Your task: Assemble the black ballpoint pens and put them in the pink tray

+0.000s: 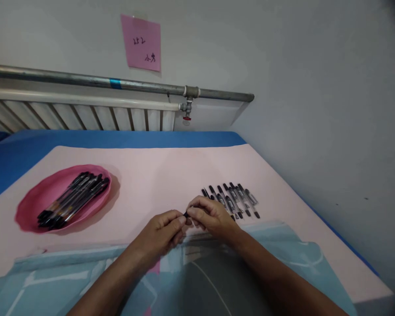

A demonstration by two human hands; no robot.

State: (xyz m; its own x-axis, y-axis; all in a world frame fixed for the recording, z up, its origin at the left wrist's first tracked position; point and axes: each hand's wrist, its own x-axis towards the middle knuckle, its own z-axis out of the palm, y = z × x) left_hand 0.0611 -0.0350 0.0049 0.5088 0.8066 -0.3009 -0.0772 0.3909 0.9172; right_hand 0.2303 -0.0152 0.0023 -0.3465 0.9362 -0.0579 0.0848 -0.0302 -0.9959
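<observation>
My left hand (166, 230) and my right hand (212, 216) meet at the fingertips near the table's front. Both pinch a small black pen part (186, 214); the fingers hide most of it. Just beyond my right hand, several short clear pen pieces with black ends (240, 197) lie in slanting rows, some overlapping. To the left stands a pink oval basket (29, 215), holding a pile of clear pens with black caps (74, 199), laid side by side.
A pale pink sheet (158, 175) covers the blue-edged table (134, 139). Light blue patterned cloth (62, 276) lies along the near edge. Behind are a radiator (95, 117), a metal pipe (75, 79) and a red-handled valve (187, 118). A wall (342, 131) rises along the right side.
</observation>
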